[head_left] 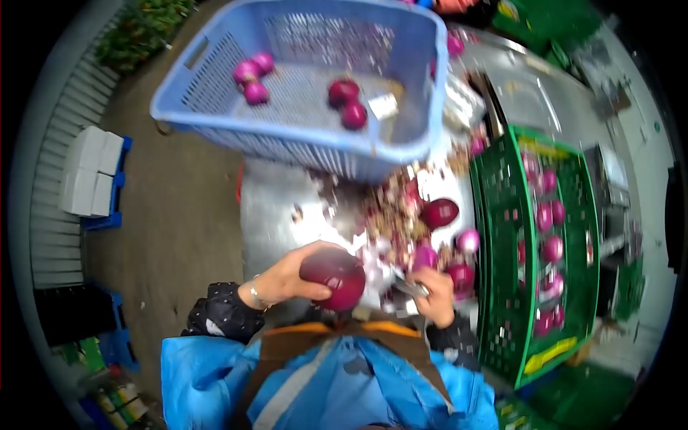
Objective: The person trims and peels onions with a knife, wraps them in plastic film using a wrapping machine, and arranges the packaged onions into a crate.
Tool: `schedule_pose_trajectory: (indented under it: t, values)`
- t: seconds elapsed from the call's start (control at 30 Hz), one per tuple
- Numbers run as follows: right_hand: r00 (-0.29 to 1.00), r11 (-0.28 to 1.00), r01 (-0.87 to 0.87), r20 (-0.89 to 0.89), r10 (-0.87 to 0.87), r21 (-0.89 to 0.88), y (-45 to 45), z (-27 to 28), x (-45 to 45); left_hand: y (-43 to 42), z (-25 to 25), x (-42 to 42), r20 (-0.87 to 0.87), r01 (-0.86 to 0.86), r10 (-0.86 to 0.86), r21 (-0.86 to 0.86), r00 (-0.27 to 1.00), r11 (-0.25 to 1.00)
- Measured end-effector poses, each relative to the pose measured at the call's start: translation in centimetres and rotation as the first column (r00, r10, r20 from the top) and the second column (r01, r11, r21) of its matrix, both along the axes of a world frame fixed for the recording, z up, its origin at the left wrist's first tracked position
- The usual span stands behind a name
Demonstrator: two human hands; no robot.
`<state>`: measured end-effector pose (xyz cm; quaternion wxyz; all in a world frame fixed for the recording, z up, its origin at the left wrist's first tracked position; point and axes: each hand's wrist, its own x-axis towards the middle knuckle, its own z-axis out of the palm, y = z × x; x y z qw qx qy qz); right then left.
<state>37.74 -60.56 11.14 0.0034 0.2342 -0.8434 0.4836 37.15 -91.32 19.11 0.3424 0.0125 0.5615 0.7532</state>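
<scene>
A large red onion (333, 279) is in my left hand (292, 275), fingers and thumb wrapped around its left side. My right hand (435, 295), to the right of it, is closed around a small knife (411, 287), its blade blurred and pointing left toward the onion. Ahead of my hands, onion peelings (394, 215) lie scattered over the metal table (276, 197). A dark red onion (439, 213) rests among them, and more onions (460, 278) sit just beyond my right hand.
A blue basket (287, 132) with several onions stands at the table's far side. On the right is a green crate (527, 258) holding many onions. White boxes (92, 172) on a blue pallet stand on the floor at the left.
</scene>
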Motion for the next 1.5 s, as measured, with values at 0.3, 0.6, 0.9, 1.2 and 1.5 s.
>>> schedule_pose_trajectory:
  t: [0.3, 0.6, 0.9, 1.2, 1.5]
  values:
    - [0.972, 0.965, -0.235, 0.044, 0.231, 0.119, -2.8, 0.7, 4.2, 2.3, -3.5, 7.2, -0.043, 0.099, -0.108, -0.178, 0.993, 0.979]
    - [0.966, 0.980, -0.155, -0.190, 0.176, 0.121, -3.7, 0.1, 6.2, 3.6, -2.5, 8.2, -0.223, 0.235, -0.295, -0.261, 0.929, 0.936]
    - [0.994, 0.983, 0.107, -0.041, -0.102, 0.148, -1.8, -3.5, 8.4, 4.2, -1.3, 9.0, -0.464, -0.138, -0.180, -0.573, 0.867, 0.808]
    - [0.497, 0.610, 0.167, 0.600, 0.627, -0.775, -4.5, -1.1, 4.9, 5.9, -3.4, 8.9, -0.759, -0.486, -0.028, -0.444, 0.650, 0.753]
    - [0.679, 0.588, 0.187, 0.536, 0.501, -0.787, -6.4, -1.7, 4.5, 5.6, -6.2, 9.3, -0.070, -0.242, 0.240, -0.022, 0.968, 0.970]
